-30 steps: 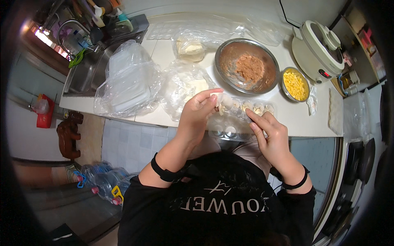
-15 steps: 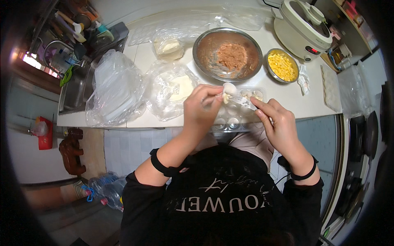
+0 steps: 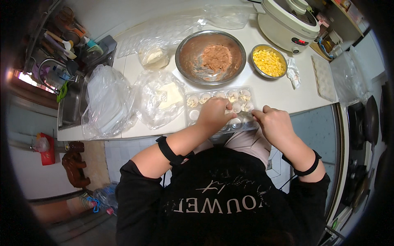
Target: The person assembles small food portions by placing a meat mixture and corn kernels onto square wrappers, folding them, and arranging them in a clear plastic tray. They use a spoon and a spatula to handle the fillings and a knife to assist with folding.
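A clear plastic tray with round cells lies at the counter's front edge. Several pale filled dumplings, wonton-like, sit in its cells; one dumpling is in the far row. My left hand is low over the tray, fingers pinched together; what they hold is hidden. At the tray's right side my right hand is closed on a thin, flat, pale tool, mostly hidden now. Beyond the tray stands a steel bowl with pinkish minced filling. Square white wrappers lie in an opened plastic bag left of the tray.
A smaller bowl of yellow corn stands right of the filling. Behind it is a cream electric cooker. A crumpled tissue and a white tray lie at right. Bagged plastic containers sit near the sink.
My left hand has come down to the tray from above it, where it held a dumpling. The right hand has moved slightly right and down with the flat tool. The view has shifted.
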The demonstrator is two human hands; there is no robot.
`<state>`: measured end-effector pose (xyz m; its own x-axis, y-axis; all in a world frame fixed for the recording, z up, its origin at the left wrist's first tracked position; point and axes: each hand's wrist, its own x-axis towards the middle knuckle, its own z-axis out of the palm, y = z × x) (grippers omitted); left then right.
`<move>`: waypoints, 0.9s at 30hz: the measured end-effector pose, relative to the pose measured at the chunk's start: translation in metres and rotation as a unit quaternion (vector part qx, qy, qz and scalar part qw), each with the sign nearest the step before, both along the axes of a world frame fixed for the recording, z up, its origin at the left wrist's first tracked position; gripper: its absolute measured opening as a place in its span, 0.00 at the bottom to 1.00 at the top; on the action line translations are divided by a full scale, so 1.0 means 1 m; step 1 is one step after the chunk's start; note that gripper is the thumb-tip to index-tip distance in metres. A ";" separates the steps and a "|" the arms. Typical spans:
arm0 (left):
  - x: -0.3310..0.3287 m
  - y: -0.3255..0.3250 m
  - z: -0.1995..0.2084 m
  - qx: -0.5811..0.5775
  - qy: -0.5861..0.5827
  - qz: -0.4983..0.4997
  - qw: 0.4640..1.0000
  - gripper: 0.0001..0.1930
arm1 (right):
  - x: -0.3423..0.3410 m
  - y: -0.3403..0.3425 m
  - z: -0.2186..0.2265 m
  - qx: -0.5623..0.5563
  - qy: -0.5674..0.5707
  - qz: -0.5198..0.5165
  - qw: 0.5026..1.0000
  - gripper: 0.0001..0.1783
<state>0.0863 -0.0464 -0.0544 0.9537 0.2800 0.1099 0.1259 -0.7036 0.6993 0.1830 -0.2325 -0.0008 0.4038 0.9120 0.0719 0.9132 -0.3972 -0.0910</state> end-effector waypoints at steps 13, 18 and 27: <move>0.025 -0.011 -0.013 0.146 0.038 -0.012 0.988 0.08 | 0.005 0.020 -0.006 -0.058 -0.069 0.047 0.995 0.08; 0.025 -0.014 -0.011 0.153 0.082 -0.013 0.985 0.09 | 0.005 0.009 0.025 -0.082 -0.077 0.058 0.992 0.11; -0.024 0.021 0.021 0.010 -0.065 0.017 0.998 0.08 | 0.038 -0.043 0.030 0.207 0.118 -0.192 0.952 0.11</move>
